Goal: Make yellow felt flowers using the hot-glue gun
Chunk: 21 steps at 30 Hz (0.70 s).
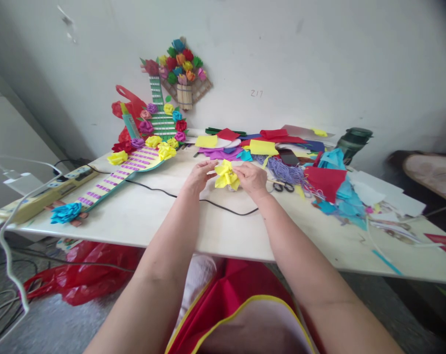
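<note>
A yellow crepe-paper flower [225, 175] is held up just above the white table, between my two hands. My right hand [252, 180] is closed, its thumb and fingers pinching the flower's right side. From the left, the fingertips of my left hand [199, 177] are drawn together at the petal edge. Just past my right hand lie black-handled scissors [283, 187]. A yellow paper sheet [263, 147] rests on the pile of coloured paper behind the hands. The underside of the flower is hidden.
Left of my hands lies a guitar-shaped craft [129, 173] with paper roses. A glue bottle [130, 123] stands behind it. A black cable [160, 190] crosses the table [163, 221]. On the right are purple yarn [282, 169], blue paper scraps [342, 196] and a dark bottle [353, 142].
</note>
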Motion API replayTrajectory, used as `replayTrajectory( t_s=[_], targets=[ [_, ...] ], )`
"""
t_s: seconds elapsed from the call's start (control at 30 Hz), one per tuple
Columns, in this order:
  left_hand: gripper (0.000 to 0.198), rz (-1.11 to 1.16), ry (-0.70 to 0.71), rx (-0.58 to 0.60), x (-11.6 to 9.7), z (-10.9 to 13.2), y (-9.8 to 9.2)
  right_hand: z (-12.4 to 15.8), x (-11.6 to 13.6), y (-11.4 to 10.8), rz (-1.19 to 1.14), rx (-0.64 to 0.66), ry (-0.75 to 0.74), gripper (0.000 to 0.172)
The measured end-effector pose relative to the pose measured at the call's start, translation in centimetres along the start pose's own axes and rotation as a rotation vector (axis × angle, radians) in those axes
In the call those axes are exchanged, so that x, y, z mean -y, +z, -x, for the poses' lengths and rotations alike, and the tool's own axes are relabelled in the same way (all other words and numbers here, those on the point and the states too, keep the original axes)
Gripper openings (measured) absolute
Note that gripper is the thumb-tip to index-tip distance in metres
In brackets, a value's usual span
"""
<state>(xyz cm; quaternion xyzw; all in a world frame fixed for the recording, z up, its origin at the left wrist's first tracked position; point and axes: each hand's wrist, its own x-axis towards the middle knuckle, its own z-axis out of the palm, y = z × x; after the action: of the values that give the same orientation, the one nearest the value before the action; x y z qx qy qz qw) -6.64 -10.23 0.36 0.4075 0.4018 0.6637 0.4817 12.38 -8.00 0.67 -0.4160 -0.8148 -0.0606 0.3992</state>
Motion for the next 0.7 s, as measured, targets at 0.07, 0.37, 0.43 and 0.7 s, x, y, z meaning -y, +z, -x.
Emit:
replayTrajectory(
  t_s=[0.07,0.37,0.43,0.7],
  targets=[
    [0.046,0.007,-0.008,0.012,0.0,0.1,-0.1,0.0,-0.1,0.1,-0.023,0.001,-0.004,0.024],
    [0.033,0.031,-0.003,0.137,-0.1,0.2,-0.2,-0.5,-0.7,0.3,-0.297,0.029,-0.014,0.017],
    [0.034,0.030,0.013,0.175,-0.2,0.3,-0.2,-0.6,-0.8,0.4,-0.375,0.040,-0.018,0.016],
    [0.037,0.033,0.099,0.288,-0.6,0.7,-0.1,-0.8,-1.1,0.7,-0.634,0.054,-0.029,0.012]
  ],
)
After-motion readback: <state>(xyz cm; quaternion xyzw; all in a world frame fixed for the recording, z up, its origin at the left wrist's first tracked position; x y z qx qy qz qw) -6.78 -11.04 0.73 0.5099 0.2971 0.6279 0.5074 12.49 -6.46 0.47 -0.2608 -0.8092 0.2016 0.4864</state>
